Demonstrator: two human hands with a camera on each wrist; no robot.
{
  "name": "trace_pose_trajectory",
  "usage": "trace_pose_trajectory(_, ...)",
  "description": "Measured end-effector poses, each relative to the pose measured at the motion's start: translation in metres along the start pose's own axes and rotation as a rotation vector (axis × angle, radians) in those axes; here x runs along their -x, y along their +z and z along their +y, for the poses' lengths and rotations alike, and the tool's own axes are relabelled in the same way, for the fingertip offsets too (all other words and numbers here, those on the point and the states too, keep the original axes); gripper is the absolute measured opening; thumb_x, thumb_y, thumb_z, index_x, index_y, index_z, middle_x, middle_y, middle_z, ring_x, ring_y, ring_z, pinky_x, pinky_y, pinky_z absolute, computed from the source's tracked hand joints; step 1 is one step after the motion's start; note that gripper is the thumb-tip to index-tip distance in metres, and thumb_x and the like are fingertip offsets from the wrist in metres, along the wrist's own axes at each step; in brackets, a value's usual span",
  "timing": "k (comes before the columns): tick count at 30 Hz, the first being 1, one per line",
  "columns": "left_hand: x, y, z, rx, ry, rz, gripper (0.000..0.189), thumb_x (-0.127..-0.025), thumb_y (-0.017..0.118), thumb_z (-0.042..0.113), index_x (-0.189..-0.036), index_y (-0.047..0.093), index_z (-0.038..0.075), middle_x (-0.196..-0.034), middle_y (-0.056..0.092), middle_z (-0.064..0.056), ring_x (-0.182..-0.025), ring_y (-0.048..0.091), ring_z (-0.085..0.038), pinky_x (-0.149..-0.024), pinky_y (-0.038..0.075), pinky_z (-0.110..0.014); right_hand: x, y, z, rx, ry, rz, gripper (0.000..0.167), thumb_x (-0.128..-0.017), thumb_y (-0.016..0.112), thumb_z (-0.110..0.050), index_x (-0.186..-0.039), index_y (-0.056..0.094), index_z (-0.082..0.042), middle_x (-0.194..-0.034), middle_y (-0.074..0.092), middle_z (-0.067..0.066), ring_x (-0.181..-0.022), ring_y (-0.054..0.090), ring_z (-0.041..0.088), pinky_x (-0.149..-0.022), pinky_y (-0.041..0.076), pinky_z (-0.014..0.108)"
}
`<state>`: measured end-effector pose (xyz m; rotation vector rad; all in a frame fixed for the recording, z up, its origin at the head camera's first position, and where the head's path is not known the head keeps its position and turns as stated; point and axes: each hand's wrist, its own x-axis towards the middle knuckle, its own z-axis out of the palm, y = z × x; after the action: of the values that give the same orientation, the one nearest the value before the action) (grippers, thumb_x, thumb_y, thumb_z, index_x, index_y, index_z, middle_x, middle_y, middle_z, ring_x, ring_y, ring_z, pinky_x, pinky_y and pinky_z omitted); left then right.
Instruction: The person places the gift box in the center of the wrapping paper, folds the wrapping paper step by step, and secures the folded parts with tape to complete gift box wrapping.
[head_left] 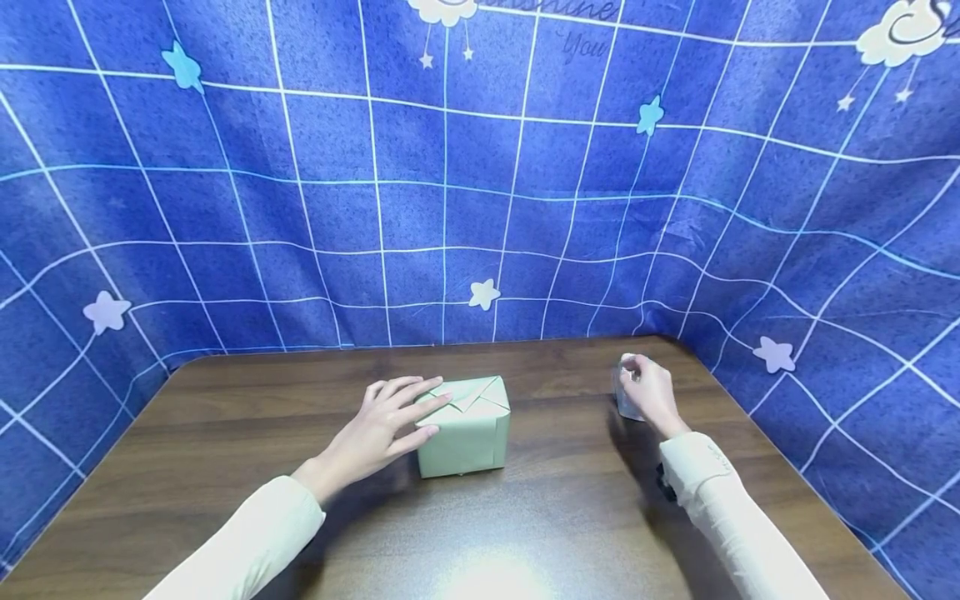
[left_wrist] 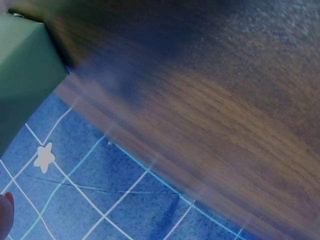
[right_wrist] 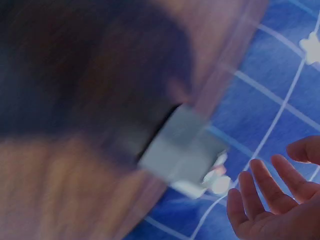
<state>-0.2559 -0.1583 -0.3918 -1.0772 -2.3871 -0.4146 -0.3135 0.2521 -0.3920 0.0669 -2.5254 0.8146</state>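
A box wrapped in pale green paper point(head_left: 463, 446), with folded flaps on top, stands on the wooden table. My left hand point(head_left: 382, 425) rests on its left side and top edge, fingers spread and fairly straight. Only a fingertip point(left_wrist: 5, 215) and part of the green box show in the left wrist view. Further right, my right hand point(head_left: 651, 396) is at the top of a small grey box point(head_left: 628, 410). The right wrist view shows that hand's loosely bent fingers with nothing between them, beside small white and pinkish pieces point(right_wrist: 217, 180) at the grey box's top.
The brown wooden table point(head_left: 555, 458) ends at a blue curtain point(head_left: 450, 208) with white grid lines and stars, hanging behind it and along the right side. The grey box stands near the table's back right corner. A bright glare lies on the front of the table.
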Motion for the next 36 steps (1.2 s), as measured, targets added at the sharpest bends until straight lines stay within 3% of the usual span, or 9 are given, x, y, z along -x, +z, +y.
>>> trace_pose_trajectory(11, 0.001, 0.002, -0.001, 0.01, -0.004, -0.008, 0.047, -0.092, 0.05, 0.04, -0.137, 0.04, 0.033, -0.146, 0.035, 0.006, -0.129, 0.034, -0.023, -0.098, 0.022, -0.049, 0.011, -0.009, 0.029, 0.178, 0.209, -0.058, 0.034, -0.081, 0.057, -0.021, -0.101, 0.059, 0.006, -0.101, 0.059, 0.027, -0.093, 0.056, 0.044, -0.072, 0.045, 0.05)
trace_pose_trajectory(19, 0.002, 0.002, -0.001, 0.004, -0.006, -0.006, 0.047, -0.092, 0.05, 0.04, -0.137, 0.041, 0.033, -0.146, 0.034, 0.007, -0.13, 0.034, -0.023, -0.099, 0.021, -0.049, 0.017, -0.011, 0.031, 0.22, 0.295, -0.123, 0.031, -0.081, 0.058, -0.029, -0.072, 0.066, 0.0, -0.093, 0.061, 0.026, -0.09, 0.052, 0.047, -0.063, 0.045, 0.048)
trace_pose_trajectory(24, 0.002, 0.002, -0.001, 0.006, -0.011, -0.004, 0.046, -0.092, 0.049, 0.041, -0.137, 0.041, 0.034, -0.146, 0.035, 0.007, -0.129, 0.034, -0.023, -0.099, 0.021, -0.049, 0.018, -0.013, 0.029, 0.2, 0.282, -0.139, 0.032, -0.082, 0.059, -0.028, -0.073, 0.064, 0.002, -0.094, 0.057, 0.028, -0.094, 0.047, 0.05, -0.069, 0.042, 0.05)
trace_pose_trajectory(30, 0.001, 0.002, 0.0, 0.008, -0.016, -0.005, 0.046, -0.092, 0.049, 0.041, -0.137, 0.041, 0.034, -0.146, 0.035, 0.007, -0.129, 0.034, -0.022, -0.099, 0.021, -0.049, 0.017, -0.012, 0.029, 0.166, 0.201, -0.104, 0.029, -0.08, 0.064, -0.024, -0.079, 0.066, 0.005, -0.089, 0.062, 0.027, -0.091, 0.053, 0.043, -0.084, 0.032, 0.051)
trace_pose_trajectory(36, 0.001, 0.002, 0.0, 0.006, -0.025, -0.011, 0.046, -0.092, 0.049, 0.041, -0.137, 0.041, 0.035, -0.146, 0.035, 0.007, -0.13, 0.034, -0.023, -0.099, 0.02, -0.049, 0.016, -0.007, 0.027, 0.158, 0.195, -0.07, 0.029, -0.077, 0.067, -0.021, -0.078, 0.067, 0.008, -0.088, 0.062, 0.027, -0.09, 0.053, 0.039, -0.083, 0.028, 0.05)
